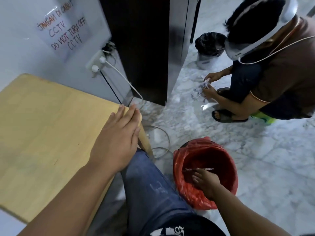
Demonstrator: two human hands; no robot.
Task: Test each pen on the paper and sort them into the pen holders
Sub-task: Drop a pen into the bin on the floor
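No paper and no pen holders are in view, so how many pens are tested or sorted cannot be told. My guess: this pen failed the test and is being thrown away, or it is being taken out; which one I cannot tell.

The right hand [207,182] reaches into a red bin [229,184] on the floor, near right, w/ the fingertips pinching a thin pen [199,169] that lies about level across the bin's inside. The pen is slim, pale pinkish w/ a darker end; details are too small. The left hand [117,138] lies flat on the far right corner of the table [42,125], fingers straight and together, holding nothing.

Materials: the table top is light wood-look laminate, smooth, rounded corner. The bin is round, lined w/ a thin crinkled red plastic bag. The floor [255,159] is glossy white-grey marble pattern. On the wall at far left, a handwritten CCTV notice [63,34] and a white socket [95,63] w/ two plugs. At far right another person [272,65] crouches, handling paper scraps.
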